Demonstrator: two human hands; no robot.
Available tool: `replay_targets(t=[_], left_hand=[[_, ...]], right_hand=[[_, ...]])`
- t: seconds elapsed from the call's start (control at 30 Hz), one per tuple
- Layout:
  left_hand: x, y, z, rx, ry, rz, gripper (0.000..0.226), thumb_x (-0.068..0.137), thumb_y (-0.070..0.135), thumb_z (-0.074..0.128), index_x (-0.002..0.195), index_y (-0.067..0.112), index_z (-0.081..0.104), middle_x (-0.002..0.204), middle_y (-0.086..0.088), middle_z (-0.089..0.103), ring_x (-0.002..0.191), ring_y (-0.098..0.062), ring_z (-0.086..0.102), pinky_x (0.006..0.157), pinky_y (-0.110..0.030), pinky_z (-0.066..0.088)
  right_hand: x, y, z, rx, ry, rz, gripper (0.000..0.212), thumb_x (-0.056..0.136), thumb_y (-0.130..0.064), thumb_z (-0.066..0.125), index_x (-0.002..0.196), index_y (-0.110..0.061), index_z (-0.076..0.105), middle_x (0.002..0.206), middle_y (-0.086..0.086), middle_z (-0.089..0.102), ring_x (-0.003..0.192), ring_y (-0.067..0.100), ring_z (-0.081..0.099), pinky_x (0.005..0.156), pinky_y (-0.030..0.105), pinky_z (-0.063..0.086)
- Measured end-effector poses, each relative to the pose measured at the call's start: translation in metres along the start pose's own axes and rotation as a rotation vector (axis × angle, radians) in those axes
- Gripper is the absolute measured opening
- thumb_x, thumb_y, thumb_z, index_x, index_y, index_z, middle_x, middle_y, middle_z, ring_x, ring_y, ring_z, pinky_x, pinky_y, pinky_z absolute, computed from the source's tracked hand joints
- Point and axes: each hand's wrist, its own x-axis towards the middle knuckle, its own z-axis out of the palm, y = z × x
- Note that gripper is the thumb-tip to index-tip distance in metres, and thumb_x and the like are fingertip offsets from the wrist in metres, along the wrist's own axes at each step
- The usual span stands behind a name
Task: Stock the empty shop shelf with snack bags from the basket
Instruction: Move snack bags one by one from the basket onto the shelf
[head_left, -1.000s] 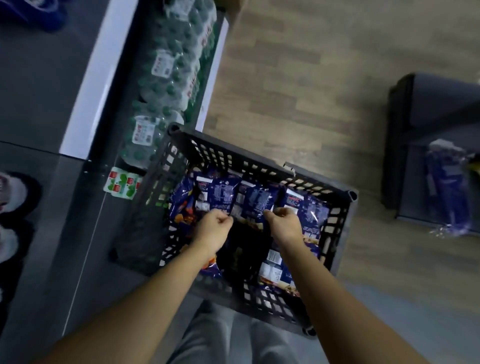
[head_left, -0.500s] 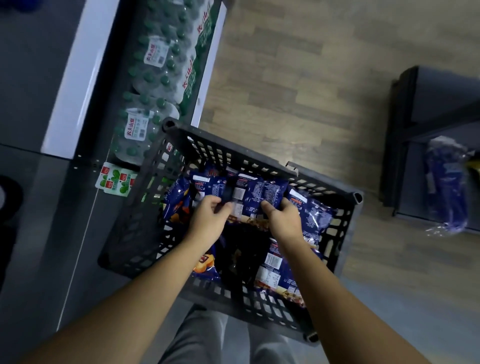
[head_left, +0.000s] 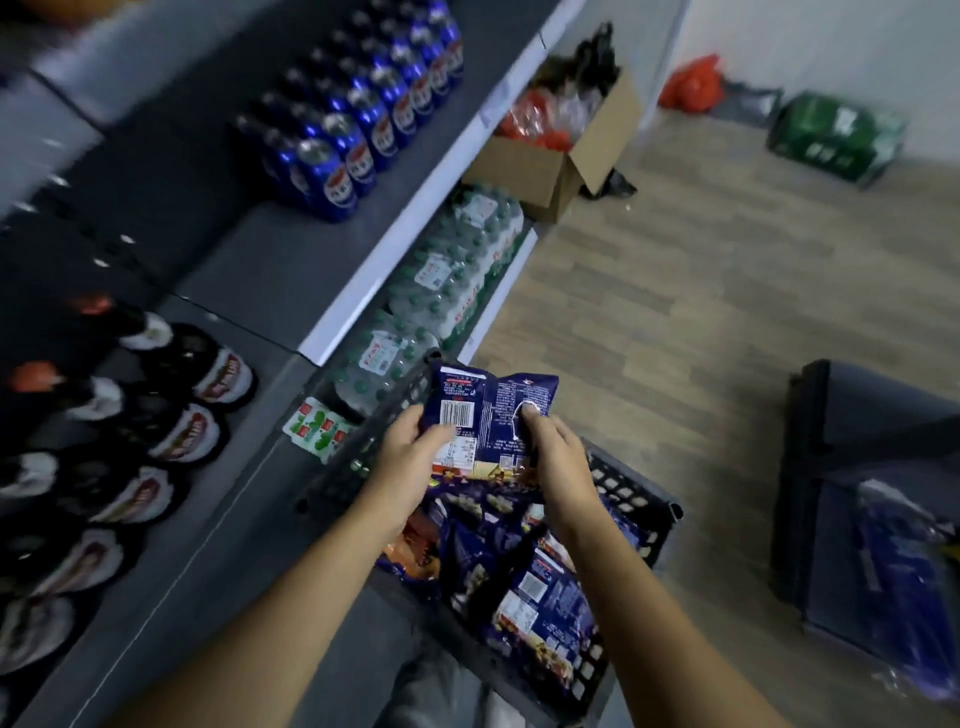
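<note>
Currently in hand: the lift-out step. We hold one snack bag (head_left: 491, 410) above the basket (head_left: 636, 499), and it is not yet on the shelf.
Left grip (head_left: 410, 460): grasping the bag's lower left edge, with the thumb laid across the barcode panel.
Right grip (head_left: 556, 457): grasping the bag's lower right edge and pressing a dent into the foil.
Snack bag: roughly upright between both grips at the centre of our view, printed back towards us, over the basket's far corner.
Basket: at 6 o'clock under our wrists, with more bags (head_left: 540, 597) heaped inside. We judge the stocking far from done.
Shelf (head_left: 291, 260): at 10 o'clock from the bag. A bare grey stretch lies between the blue cans (head_left: 353, 124) at 11 o'clock and the dark bottles (head_left: 182, 415) at 9 o'clock.
Under the shelf: water packs (head_left: 452, 270) at 12 o'clock, just beside the basket.
Next move, as we judge it: carry the bag up and towards 10 o'clock, over the shelf's white front edge, and set it on the bare stretch clear of cans and bottles.
What that calls for: a light squeeze, since the bag looks soft and air-filled. We should release both grips only once it rests on the shelf.
</note>
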Motion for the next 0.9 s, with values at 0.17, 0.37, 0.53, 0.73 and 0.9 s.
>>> replay_targets(t=[0.17, 0.37, 0.53, 0.73, 0.9], left_hand=[[-0.063, 0.05, -0.053, -0.12, 0.202, 0.195, 0.028, 0.08, 0.029, 0.061, 0.106, 0.024, 0.071, 0.104, -0.001, 0.077, 0.1, -0.026, 0.071, 0.1, -0.053, 0.05], [-0.152, 0.097, -0.136, -0.214, 0.454, 0.381, 0.032, 0.083, 0.025, 0.063, 0.114, 0.019, 0.068, 0.104, -0.003, 0.077, 0.097, -0.026, 0.072, 0.083, -0.04, 0.056], [-0.23, 0.112, -0.208, -0.218, 0.693, 0.492, 0.022, 0.097, 0.014, 0.062, 0.117, 0.023, 0.066, 0.106, 0.005, 0.076, 0.096, -0.012, 0.072, 0.08, -0.029, 0.054], [-0.31, 0.099, -0.296, -0.269, 0.934, 0.554, 0.04, 0.093, 0.028, 0.066, 0.132, 0.022, 0.061, 0.121, 0.009, 0.071, 0.112, -0.009, 0.067, 0.1, -0.038, 0.051], [-0.362, 0.086, -0.35, -0.314, 1.056, 0.584, 0.037, 0.092, 0.035, 0.066, 0.128, 0.034, 0.06, 0.121, 0.019, 0.065, 0.111, 0.01, 0.058, 0.099, -0.023, 0.045]], right_hand=[[-0.063, -0.065, 0.058, -0.086, -0.238, -0.138, 0.038, 0.075, -0.043, 0.057, 0.097, -0.014, 0.066, 0.094, 0.017, 0.07, 0.084, 0.031, 0.062, 0.075, 0.041, 0.046], [-0.138, -0.106, 0.151, -0.111, -0.517, -0.275, 0.013, 0.098, -0.016, 0.053, 0.09, -0.016, 0.063, 0.089, 0.011, 0.072, 0.078, 0.028, 0.067, 0.073, 0.042, 0.054], [-0.204, -0.112, 0.238, -0.18, -0.688, -0.324, 0.014, 0.097, -0.02, 0.058, 0.102, -0.013, 0.068, 0.094, 0.007, 0.075, 0.072, 0.018, 0.071, 0.063, 0.032, 0.054], [-0.29, -0.095, 0.338, -0.244, -0.873, -0.322, 0.059, 0.084, -0.039, 0.074, 0.135, -0.02, 0.052, 0.123, -0.003, 0.067, 0.111, 0.016, 0.065, 0.106, 0.045, 0.046], [-0.344, -0.075, 0.395, -0.264, -1.008, -0.348, 0.048, 0.094, -0.03, 0.067, 0.138, -0.024, 0.049, 0.126, -0.008, 0.057, 0.111, 0.01, 0.054, 0.098, 0.034, 0.037]])
